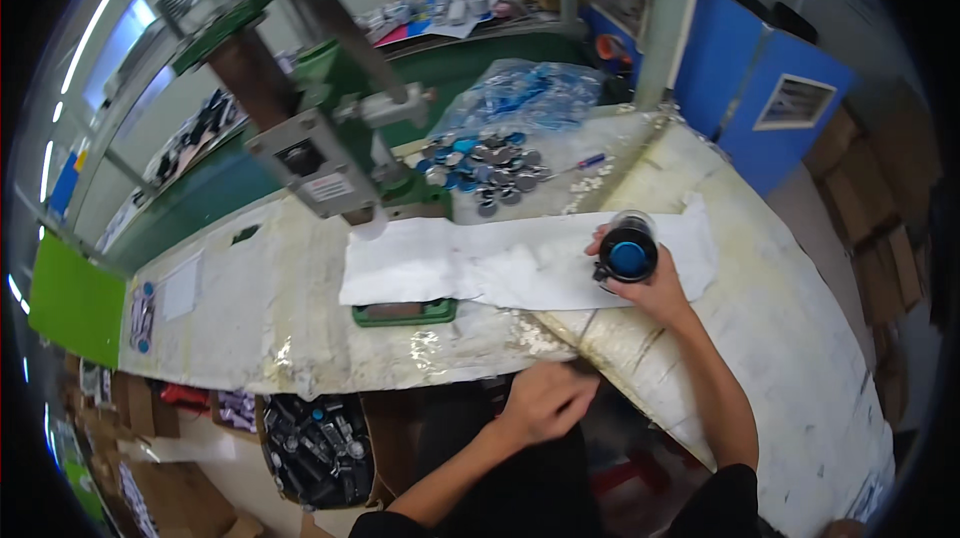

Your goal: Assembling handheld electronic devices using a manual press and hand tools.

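My right hand (pixel 662 290) is wrapped round a clear cylindrical cup with a black rim (pixel 642 228), held over the right part of a white cloth (pixel 540 256). A blue disc (pixel 628 258) shows inside the black rim. Close to the table's front edge, my left hand (pixel 548 400) is curled closed; a dark patch shows by its fingertips, too blurred to name. On the table left of the cup stands a green and grey lever press (pixel 320 163) with a red knob. The cloth covers part of the press's green base (pixel 405 313).
Several round silver and blue discs (pixel 490 173) lie behind the cloth, near a blue plastic bag (pixel 525 98) and a pen (pixel 590 162). Below the table's left front stands a cardboard box of black parts (pixel 318 448). Blue panels (pixel 745 78) rise at the right.
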The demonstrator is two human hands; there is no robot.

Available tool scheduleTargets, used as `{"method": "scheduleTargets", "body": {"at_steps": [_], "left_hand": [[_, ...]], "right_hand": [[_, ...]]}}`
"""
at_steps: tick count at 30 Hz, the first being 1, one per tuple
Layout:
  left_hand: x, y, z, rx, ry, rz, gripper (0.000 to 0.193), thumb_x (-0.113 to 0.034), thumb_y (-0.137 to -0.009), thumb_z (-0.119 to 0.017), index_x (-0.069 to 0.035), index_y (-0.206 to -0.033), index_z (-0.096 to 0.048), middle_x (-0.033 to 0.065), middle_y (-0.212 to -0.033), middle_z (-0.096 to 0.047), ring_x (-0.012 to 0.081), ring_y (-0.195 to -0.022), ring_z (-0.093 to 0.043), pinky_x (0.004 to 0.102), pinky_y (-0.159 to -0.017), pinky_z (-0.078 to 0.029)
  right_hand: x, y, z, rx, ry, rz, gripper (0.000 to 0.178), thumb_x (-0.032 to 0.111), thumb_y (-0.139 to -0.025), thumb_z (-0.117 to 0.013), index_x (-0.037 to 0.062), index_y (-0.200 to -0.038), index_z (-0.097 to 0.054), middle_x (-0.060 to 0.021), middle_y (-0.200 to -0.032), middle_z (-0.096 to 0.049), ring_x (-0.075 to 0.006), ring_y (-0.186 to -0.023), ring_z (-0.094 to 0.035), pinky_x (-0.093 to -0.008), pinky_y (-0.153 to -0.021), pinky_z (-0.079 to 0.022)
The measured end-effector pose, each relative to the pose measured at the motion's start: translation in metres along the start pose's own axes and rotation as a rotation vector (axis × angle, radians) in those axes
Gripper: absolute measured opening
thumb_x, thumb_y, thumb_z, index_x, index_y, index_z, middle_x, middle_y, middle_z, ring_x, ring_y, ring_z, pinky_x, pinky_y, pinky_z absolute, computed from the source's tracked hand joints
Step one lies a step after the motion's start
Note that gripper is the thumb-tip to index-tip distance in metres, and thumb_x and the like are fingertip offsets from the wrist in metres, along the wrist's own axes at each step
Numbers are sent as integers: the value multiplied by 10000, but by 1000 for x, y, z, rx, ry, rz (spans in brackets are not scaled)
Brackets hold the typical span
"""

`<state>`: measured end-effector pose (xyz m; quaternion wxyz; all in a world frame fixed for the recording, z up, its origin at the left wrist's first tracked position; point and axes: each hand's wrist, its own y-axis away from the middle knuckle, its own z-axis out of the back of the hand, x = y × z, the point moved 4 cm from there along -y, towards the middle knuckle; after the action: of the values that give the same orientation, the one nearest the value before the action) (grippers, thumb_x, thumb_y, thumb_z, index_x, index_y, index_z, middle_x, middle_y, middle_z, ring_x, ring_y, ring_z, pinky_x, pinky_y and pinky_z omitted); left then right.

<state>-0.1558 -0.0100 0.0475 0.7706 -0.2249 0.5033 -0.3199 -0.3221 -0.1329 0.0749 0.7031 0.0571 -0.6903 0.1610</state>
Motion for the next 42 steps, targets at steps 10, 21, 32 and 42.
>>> {"method": "scheduleTargets", "body": {"at_steps": [10, 21, 32, 42], "left_hand": [[98, 193, -20, 281, -182, 907, 298, -243, -912, -580, -30, -705, -573, 188, -600, -547, 351, -560, -576, 417, -502, -409], [147, 214, -26, 73, 27, 1056, 335, -271, -937, -537, 5, -749, -563, 85, -580, -507, 181, -544, -514, 340, -539, -410], [148, 216, -30, 49, 60, 1034, 348, -267, -946, -534, 5, -730, -557, 80, -600, -506, 163, -560, -498, 325, -548, -407], [138, 200, -25, -11, 68, 1028, 479, -369, -944, -527, -23, -614, -523, 29, -506, -443, 106, -506, -436, 302, -497, -361]], "right_hand": [[3, -5, 9, 53, -193, 11, 515, 13, -752, -701, 0, -1227, -501, -84, -1144, -623, -143, -1070, -566, -290, -946, -440], [3, -5, 7, 90, -149, 9, 476, 51, -760, -651, 7, -1216, -524, -85, -1164, -629, -132, -1065, -562, -279, -933, -437], [1, -4, 9, 85, -172, 10, 476, 49, -758, -665, 14, -1213, -531, -63, -1153, -627, -105, -1051, -551, -255, -900, -442], [1, -5, 10, 84, -163, 14, 468, 55, -759, -665, 8, -1207, -539, -63, -1157, -625, -107, -1028, -555, -248, -880, -443]]}}
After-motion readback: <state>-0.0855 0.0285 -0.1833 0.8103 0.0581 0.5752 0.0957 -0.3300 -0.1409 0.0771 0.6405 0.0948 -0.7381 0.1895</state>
